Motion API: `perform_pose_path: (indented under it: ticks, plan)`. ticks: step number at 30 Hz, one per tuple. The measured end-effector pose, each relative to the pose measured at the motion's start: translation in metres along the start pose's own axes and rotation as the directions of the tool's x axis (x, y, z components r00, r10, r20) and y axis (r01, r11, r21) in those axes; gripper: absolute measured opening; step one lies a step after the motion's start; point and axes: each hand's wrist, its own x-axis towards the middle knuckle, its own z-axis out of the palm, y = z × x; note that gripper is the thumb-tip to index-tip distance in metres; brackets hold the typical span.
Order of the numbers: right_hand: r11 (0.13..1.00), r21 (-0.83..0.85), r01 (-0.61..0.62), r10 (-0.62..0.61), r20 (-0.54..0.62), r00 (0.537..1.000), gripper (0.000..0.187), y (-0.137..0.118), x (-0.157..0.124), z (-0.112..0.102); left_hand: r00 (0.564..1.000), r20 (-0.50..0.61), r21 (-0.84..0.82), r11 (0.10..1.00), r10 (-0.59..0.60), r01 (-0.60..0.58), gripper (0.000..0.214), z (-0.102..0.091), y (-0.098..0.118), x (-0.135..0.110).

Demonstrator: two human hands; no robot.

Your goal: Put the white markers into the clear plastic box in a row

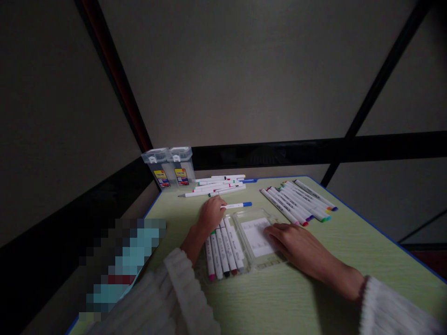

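My left hand (212, 213) is closed around the end of a white marker with a blue cap (237, 205), just above the table. Directly below that hand lies an open clear plastic case (249, 258). Several white markers (223, 251) sit side by side in its left half, with pink, black and brown ends toward me. A printed white card (256, 237) shows in the case's right half. My right hand (295, 246) rests on this half at its right side, fingers bent over the card and edge; the fingertips are partly hidden.
A loose pile of white markers (220, 186) lies at the back of the green table (279, 302). To the right is a row of colour-ended markers (296, 202). Two lidded clear boxes (171, 170) stand in the back left corner, near the wall. A blurred-out patch (129, 265) covers the left edge.
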Motion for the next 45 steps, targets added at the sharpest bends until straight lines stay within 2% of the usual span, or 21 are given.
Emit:
perform_pose_path:
  ticks: [6,17,30,40,45]
  plan:
    - [1.000,0.014,-0.011,0.011,0.003,1.000,0.023,0.001,-0.001,0.000,1.000,0.024,-0.016,1.000,-0.010,0.011,0.017,-0.001,0.001,0.000]
    - [1.000,-0.022,-0.008,0.008,0.007,1.000,0.019,0.001,0.001,0.001,0.998,0.051,0.030,0.999,0.042,-0.043,0.016,-0.002,0.003,0.000]
    - [1.000,-0.001,-0.001,0.001,-0.016,1.000,0.020,0.001,0.000,0.002,0.995,-0.021,0.084,0.992,0.098,-0.096,0.011,-0.005,0.007,-0.002]
    - [1.000,-0.020,0.008,-0.009,-0.034,0.999,0.019,0.002,0.000,0.003,0.998,-0.024,0.047,0.997,0.057,-0.056,0.014,-0.005,0.008,0.000]
    - [1.000,-0.016,0.012,-0.013,-0.032,0.999,0.020,0.001,-0.001,0.002,0.998,-0.024,0.083,0.995,0.055,-0.053,0.019,-0.006,0.009,-0.001]
